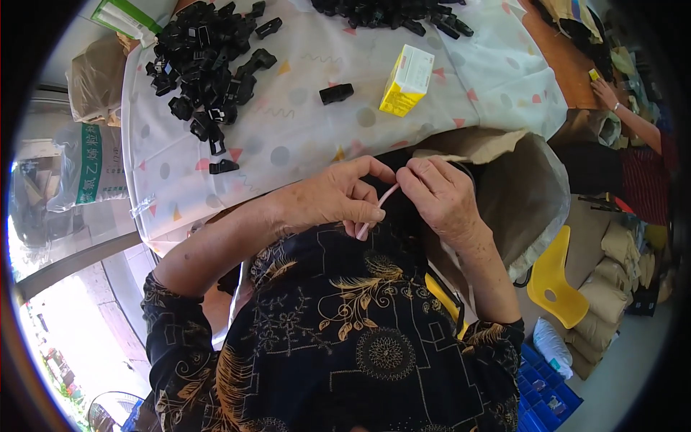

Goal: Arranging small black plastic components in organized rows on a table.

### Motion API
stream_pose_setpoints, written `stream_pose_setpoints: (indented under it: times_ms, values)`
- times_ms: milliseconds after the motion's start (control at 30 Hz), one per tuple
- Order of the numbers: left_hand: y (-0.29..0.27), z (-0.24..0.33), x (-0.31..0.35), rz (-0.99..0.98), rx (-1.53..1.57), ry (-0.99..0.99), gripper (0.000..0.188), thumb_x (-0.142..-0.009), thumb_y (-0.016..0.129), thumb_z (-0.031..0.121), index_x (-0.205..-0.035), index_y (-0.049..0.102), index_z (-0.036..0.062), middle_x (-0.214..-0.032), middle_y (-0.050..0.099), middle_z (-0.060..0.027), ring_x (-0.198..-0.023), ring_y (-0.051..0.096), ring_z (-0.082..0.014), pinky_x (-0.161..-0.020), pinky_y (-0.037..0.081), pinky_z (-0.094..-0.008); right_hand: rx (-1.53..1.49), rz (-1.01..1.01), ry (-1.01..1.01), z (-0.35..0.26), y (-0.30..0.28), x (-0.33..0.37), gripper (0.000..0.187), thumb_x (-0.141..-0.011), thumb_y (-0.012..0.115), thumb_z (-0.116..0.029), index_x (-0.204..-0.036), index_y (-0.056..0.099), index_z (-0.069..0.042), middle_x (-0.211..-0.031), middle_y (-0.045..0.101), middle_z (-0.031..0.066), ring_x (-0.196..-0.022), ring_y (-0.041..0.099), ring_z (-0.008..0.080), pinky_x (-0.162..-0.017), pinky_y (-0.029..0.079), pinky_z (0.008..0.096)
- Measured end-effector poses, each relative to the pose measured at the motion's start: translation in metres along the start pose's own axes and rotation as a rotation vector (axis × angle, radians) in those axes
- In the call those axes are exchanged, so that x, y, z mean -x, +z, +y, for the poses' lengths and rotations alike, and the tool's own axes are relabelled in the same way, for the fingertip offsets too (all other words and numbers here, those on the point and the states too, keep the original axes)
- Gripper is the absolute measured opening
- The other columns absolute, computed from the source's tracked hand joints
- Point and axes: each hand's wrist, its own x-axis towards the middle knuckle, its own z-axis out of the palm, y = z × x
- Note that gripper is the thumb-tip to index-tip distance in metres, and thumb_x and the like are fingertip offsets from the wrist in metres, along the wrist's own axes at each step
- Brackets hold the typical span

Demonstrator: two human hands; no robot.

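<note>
Pink and thin, our strip (389,194) looks light and bendy; mid-frame, our left hand (332,199) and right hand (441,198) pinch it, and its ends seem best to hold.

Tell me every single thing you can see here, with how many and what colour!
Thin strip: one, pale pink, centre
Plastic parts: two heaps plus loose ones, uncountable, black, far half of table
Carton: one, yellow and white, on table
Tablecloth: one, white with coloured shapes, top
Green box: one, green and white, upper left
Plastic bags: at least two, brownish and clear, left
Open sack: one, grey-brown, right of centre
Chair: one, yellow, right
Stacked sacks: several, tan, right
Small bag: one, white, lower right
Crate: at least one, blue, lower right
Co-worker: one, dark red top, far right
Shirt: one, black and gold, bottom
Left grip: one, bare, on strip
Right grip: one, bare, on strip
</note>
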Motion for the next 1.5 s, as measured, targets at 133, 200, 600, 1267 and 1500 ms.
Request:
stream_pose_setpoints:
  times_ms: [133,200,600,1267,1500]
  values:
    - [-0.006,0.033,-0.016,0.104,0.068,0.079,0.05,-0.095,0.064,0.015,-0.137,0.041,0.001,-0.079,0.062,-0.0018,-0.068,0.064,-0.011,-0.06,0.049,-0.0221,-0.101,0.105,0.112,0.032,-0.016,-0.006,0.021,-0.079,0.064,0.009,-0.098,0.062,0.0,-0.091,0.064,0.0121,-0.077,0.067,0.0247,-0.066,0.055,0.0326]
    - [-0.016,0.035,-0.028,0.278,-0.086,0.322,0.058,-0.091,0.07,0.019,-0.138,0.041,0.0011,-0.094,0.065,-0.0062,-0.084,0.066,-0.0147,-0.072,0.052,-0.026,-0.321,0.188,0.313,0.043,-0.02,-0.014,0.014,-0.087,0.061,0.004,-0.1,0.06,0.0,-0.094,0.065,0.0123,-0.077,0.066,0.022,-0.066,0.054,0.032]
    - [-0.024,0.032,-0.13,0.737,-0.816,0.696,0.114,-0.064,0.089,0.029,-0.151,0.021,0.0026,-0.142,0.042,-0.0207,-0.135,0.041,-0.0349,-0.113,0.035,-0.0452,-0.833,0.651,0.527,0.097,0.015,-0.055,0.025,-0.107,0.044,-0.024,-0.107,0.05,0.0,-0.099,0.061,0.0151,-0.076,0.062,0.0193,-0.071,0.052,0.0316]
    - [-0.024,0.026,-0.135,0.772,-0.842,0.746,0.096,-0.065,0.086,0.019,-0.145,0.034,0.0077,-0.135,0.047,-0.0167,-0.127,0.049,-0.035,-0.107,0.041,-0.0439,-0.293,0.605,0.33,0.097,0.028,-0.071,0.024,-0.106,0.045,-0.019,-0.093,0.046,0.001,-0.082,0.061,0.0135,-0.062,0.058,0.0136,-0.061,0.047,0.0248]
    - [-0.024,0.026,-0.135,0.749,-0.777,0.757,0.095,-0.064,0.084,0.013,-0.145,0.034,0.0077,-0.135,0.047,-0.017,-0.125,0.05,-0.0353,-0.106,0.043,-0.0424,-0.281,0.552,0.304,0.093,0.032,-0.076,0.019,-0.105,0.044,-0.015,-0.093,0.048,0.0,-0.083,0.059,0.0116,-0.066,0.054,0.013,-0.064,0.046,0.0266]
